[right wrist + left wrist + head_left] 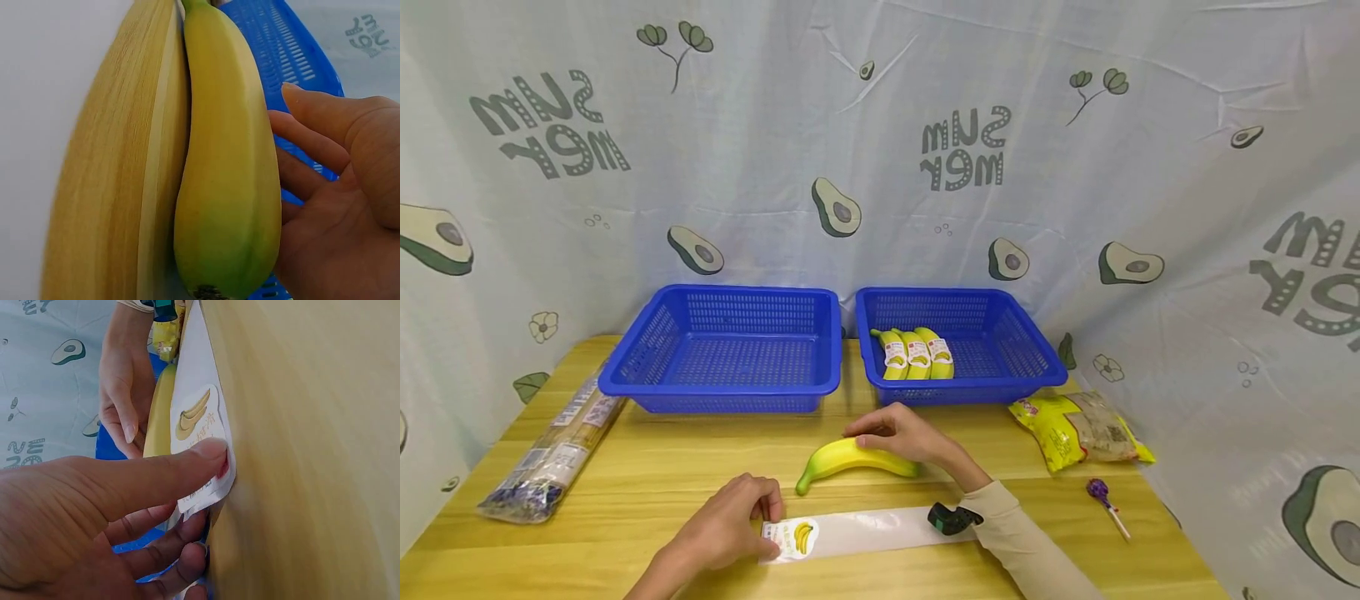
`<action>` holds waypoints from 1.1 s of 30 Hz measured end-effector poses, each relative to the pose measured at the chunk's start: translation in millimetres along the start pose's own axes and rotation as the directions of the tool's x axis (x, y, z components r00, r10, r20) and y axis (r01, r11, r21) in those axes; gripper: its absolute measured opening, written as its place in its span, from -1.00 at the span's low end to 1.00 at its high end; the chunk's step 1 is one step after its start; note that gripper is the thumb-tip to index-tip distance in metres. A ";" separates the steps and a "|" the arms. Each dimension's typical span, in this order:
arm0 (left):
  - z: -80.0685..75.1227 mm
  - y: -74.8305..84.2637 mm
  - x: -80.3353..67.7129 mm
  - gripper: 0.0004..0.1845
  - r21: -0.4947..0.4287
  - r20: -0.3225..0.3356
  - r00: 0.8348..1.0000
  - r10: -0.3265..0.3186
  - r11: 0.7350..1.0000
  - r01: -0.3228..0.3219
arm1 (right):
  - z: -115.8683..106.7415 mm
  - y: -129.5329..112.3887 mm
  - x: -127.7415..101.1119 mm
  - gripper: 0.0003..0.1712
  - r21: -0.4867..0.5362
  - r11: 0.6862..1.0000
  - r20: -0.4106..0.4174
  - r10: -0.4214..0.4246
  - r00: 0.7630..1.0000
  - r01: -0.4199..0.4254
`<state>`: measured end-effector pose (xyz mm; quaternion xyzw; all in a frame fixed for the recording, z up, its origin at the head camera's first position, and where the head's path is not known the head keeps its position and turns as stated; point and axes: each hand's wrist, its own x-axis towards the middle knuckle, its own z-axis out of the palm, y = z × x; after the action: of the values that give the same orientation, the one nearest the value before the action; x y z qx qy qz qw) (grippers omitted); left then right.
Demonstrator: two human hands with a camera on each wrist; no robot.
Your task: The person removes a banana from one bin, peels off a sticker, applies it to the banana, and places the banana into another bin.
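My left hand [726,521] pinches the left end of a strip of sticker backing [872,532], thumb on top and fingers beneath. Near that end the strip bears a white label [199,419] printed with bananas. Beyond the strip lies a yellow banana [842,457], green at its tips, its stem pointing left. My right hand [902,433] is at the banana's far side. In the right wrist view its relaxed fingers [303,172] reach behind the banana, and the thumb stands apart from it. A dark wrist device [953,518] on the right sleeve overlaps the strip's right end.
Two blue baskets stand at the back: the left basket [722,390] and the right basket [1000,385], which holds three labelled bananas [917,354]. A long clear-wrapped package [553,458] lies far left. To the right are a yellow snack bag [1078,429] and a purple-wrapped lollipop [1099,490].
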<state>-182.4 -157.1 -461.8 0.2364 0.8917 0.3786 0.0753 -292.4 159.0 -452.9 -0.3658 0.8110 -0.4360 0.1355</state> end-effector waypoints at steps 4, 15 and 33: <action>0.3 -0.8 1.6 -0.53 -0.110 0.040 0.998 0.041 0.993 -0.037 | -0.2 -1.6 -3.3 -0.66 0.002 1.000 -0.010 -0.002 1.000 0.002; -12.1 8.2 16.5 -0.89 -0.367 0.095 0.986 0.139 0.925 -0.095 | -7.2 -30.4 -16.2 -0.57 -0.045 0.992 -0.004 -0.122 0.993 0.121; -21.4 49.4 56.1 -0.75 -0.701 0.116 0.990 0.082 0.713 0.023 | 17.7 -81.0 -19.9 -0.73 -0.109 0.955 -0.050 -0.283 0.958 0.276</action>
<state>-220.3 -114.2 -409.2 0.2301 0.6704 0.6720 0.2147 -230.6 133.9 -399.9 -0.4688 0.7760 -0.4210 0.0274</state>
